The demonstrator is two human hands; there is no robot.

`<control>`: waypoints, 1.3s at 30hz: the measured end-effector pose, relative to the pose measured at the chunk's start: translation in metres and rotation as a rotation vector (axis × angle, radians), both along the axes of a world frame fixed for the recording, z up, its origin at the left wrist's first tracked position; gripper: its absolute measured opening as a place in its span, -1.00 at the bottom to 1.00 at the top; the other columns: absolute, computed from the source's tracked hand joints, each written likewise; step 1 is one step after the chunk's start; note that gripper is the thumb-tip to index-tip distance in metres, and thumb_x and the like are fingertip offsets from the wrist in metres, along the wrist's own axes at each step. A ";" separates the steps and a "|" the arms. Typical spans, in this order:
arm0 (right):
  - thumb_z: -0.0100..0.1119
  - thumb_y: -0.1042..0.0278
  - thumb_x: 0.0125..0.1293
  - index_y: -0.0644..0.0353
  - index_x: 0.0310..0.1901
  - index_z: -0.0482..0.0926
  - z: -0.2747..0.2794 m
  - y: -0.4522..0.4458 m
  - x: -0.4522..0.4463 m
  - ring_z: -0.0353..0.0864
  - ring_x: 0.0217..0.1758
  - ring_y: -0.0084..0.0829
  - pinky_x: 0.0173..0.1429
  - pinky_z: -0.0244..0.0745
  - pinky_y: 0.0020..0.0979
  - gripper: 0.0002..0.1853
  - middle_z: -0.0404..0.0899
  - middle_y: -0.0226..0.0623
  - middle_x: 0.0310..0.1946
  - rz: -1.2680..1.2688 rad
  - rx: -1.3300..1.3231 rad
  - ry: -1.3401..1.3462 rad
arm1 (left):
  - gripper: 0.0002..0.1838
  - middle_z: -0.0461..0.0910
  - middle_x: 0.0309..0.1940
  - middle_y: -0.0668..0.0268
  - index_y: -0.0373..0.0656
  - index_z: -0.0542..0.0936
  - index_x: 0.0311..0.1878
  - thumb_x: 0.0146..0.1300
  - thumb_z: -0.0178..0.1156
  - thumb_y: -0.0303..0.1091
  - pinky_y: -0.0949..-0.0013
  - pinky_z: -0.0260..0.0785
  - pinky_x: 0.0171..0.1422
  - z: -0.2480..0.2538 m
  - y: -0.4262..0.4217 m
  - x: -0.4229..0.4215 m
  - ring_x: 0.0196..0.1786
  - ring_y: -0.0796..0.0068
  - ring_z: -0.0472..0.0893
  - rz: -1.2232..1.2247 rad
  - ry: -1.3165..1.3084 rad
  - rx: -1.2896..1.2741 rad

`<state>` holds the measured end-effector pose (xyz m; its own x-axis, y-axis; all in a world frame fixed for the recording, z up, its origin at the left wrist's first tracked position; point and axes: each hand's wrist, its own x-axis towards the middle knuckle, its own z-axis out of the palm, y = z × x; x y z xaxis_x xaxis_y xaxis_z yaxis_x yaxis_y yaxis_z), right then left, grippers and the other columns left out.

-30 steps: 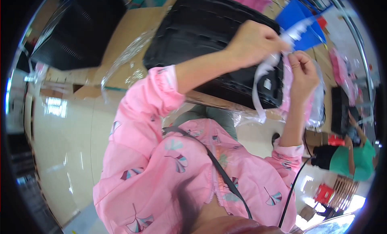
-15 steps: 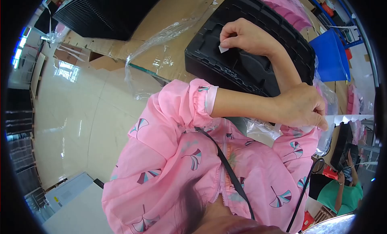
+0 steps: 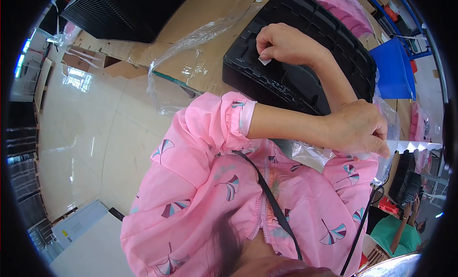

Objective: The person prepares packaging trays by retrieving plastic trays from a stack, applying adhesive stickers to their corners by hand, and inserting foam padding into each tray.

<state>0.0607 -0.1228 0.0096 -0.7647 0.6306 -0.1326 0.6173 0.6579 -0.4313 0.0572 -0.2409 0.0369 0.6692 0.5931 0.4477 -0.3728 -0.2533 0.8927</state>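
My right hand (image 3: 288, 44) is above a black moulded plastic case (image 3: 296, 81) on the workbench. Its thumb and forefinger pinch a small white sticker (image 3: 264, 61) close to the case's surface; whether the sticker touches it I cannot tell. My left arm crosses in front of my right forearm. At its end my left hand (image 3: 358, 128) is closed on a white paper strip (image 3: 414, 146), which runs off to the right with a row of pale pieces along it.
A large black mesh-sided box (image 3: 119, 14) stands at the upper left. Clear plastic film (image 3: 183, 50) lies on the cardboard-covered bench (image 3: 202, 69). Right of the case are a blue bin (image 3: 393, 69) and pink packaging (image 3: 341, 10). A co-worker in green (image 3: 396, 234) is at lower right.
My right hand has shifted slightly left relative to the case, with the sticker now tilted differently. My left hand keeps its hold on the strip. The co-worker's arms have moved.
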 end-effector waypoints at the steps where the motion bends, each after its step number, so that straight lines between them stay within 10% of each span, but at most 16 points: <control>1: 0.21 0.44 -0.08 0.32 -0.53 0.53 0.000 -0.002 -0.001 0.53 -0.36 -0.27 -0.26 0.39 -0.36 -0.87 0.53 -0.20 -0.46 -0.012 0.015 -0.014 | -0.74 0.54 -0.68 0.22 -0.34 0.62 -0.44 0.05 0.31 -0.28 0.42 0.27 -0.52 -0.001 0.000 0.000 -0.64 0.54 0.45 -0.001 0.001 0.001; 11: 0.17 0.44 0.10 0.24 -0.17 0.55 -0.012 -0.005 0.060 0.55 -0.13 -0.26 -0.06 0.43 -0.41 -0.77 0.54 -0.20 -0.19 -0.154 0.524 0.319 | -0.72 0.57 -0.64 0.20 -0.28 0.63 -0.44 0.04 0.30 -0.20 0.38 0.32 -0.48 -0.006 0.000 0.018 -0.59 0.45 0.53 0.128 0.032 0.163; 18: 0.13 0.35 0.26 0.37 -0.18 0.57 0.000 -0.099 0.214 0.54 -0.27 -0.57 -0.20 0.44 -0.55 -0.76 0.60 -0.35 -0.32 -0.917 -0.091 1.143 | -0.70 0.54 -0.62 0.22 -0.11 0.65 -0.45 0.00 0.25 -0.06 0.34 0.34 -0.45 -0.013 0.031 0.049 -0.56 0.26 0.52 0.373 0.187 0.483; 19: 0.15 0.36 0.24 0.36 -0.19 0.58 -0.008 -0.119 0.222 0.52 -0.31 -0.63 -0.22 0.43 -0.58 -0.78 0.59 -0.38 -0.36 -0.997 0.312 0.927 | -0.70 0.52 -0.65 0.23 -0.15 0.65 -0.43 0.01 0.26 -0.08 0.40 0.31 -0.47 -0.005 0.033 0.045 -0.60 0.40 0.49 0.265 0.194 0.429; 23: 0.16 0.41 0.24 0.33 -0.20 0.58 -0.018 -0.170 0.219 0.53 -0.28 -0.60 -0.17 0.41 -0.61 -0.83 0.58 -0.37 -0.33 -1.185 0.435 1.087 | -0.68 0.49 -0.71 0.35 -0.24 0.65 -0.43 0.08 0.28 -0.11 0.49 0.23 -0.52 -0.010 0.045 0.060 -0.64 0.66 0.39 0.160 0.279 0.335; 30: 0.31 0.55 0.00 0.31 -0.23 0.57 -0.002 -0.193 0.186 0.49 -0.17 -0.39 -0.11 0.40 -0.48 -0.76 0.51 -0.25 -0.23 -0.743 1.003 0.685 | -0.69 0.50 -0.65 0.44 -0.22 0.66 -0.38 0.09 0.30 -0.11 0.58 0.19 -0.52 -0.010 0.045 0.075 -0.63 0.75 0.33 0.142 0.317 0.132; 39: 0.37 0.58 -0.19 0.27 -0.37 0.58 -0.023 -0.171 0.187 0.46 -0.32 -0.30 -0.30 0.32 -0.38 -0.74 0.49 -0.29 -0.33 -0.718 1.086 0.662 | -0.69 0.47 -0.66 0.45 -0.26 0.64 -0.39 0.09 0.32 -0.15 0.63 0.11 -0.61 -0.018 0.047 0.084 -0.64 0.78 0.31 0.168 0.226 0.014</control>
